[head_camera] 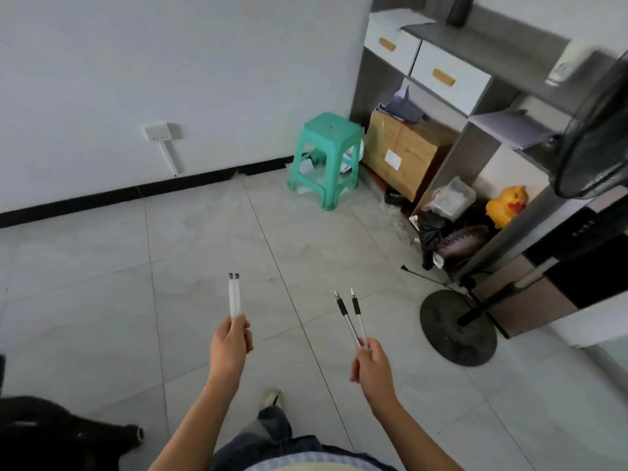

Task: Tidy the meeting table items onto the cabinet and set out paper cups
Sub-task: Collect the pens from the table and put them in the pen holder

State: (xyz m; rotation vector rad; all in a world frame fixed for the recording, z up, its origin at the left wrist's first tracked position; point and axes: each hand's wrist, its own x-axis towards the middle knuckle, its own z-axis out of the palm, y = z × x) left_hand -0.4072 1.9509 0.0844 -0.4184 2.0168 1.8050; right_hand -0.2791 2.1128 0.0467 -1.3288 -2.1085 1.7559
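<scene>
My left hand grips two white pens side by side, their ends pointing up and away from me. My right hand pinches two clear pens with black grips, tips pointing up, slightly spread apart. Both hands are held out over the tiled floor. The grey cabinet with white drawers stands at the upper right, well beyond both hands. No paper cups or meeting table are in view.
A green plastic stool stands by the wall. A cardboard box and clutter fill the cabinet's lower shelves. A standing fan's round base sits on the floor right of my right hand. A dark chair is at bottom left.
</scene>
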